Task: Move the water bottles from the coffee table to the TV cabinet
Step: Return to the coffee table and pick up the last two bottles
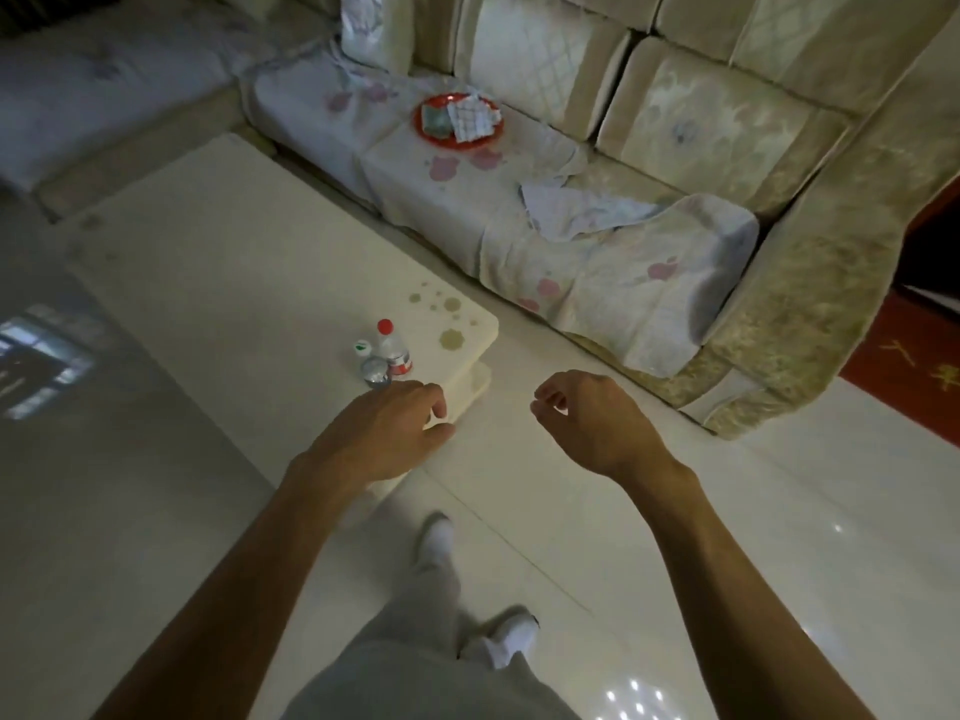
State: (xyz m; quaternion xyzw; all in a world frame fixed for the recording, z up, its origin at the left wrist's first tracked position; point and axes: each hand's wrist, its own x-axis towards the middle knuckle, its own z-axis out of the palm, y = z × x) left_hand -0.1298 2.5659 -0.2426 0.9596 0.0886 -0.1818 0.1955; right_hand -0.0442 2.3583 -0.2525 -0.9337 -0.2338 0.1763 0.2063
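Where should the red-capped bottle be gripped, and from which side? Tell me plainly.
Grip the red-capped bottle round its straight body, below the cap. It stands upright, so a wrap from the side should fit. Come from its right, the side toward the corner of the coffee table, because the green-capped bottle stands tight against its left. The left hand hovers nearest and holds nothing.

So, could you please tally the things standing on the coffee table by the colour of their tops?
Red-capped bottle: 1
White-and-green-capped bottle: 1
Silvery-topped item, too blurred to tell what kind: 1
Total: 3, of which 2 are plainly bottles
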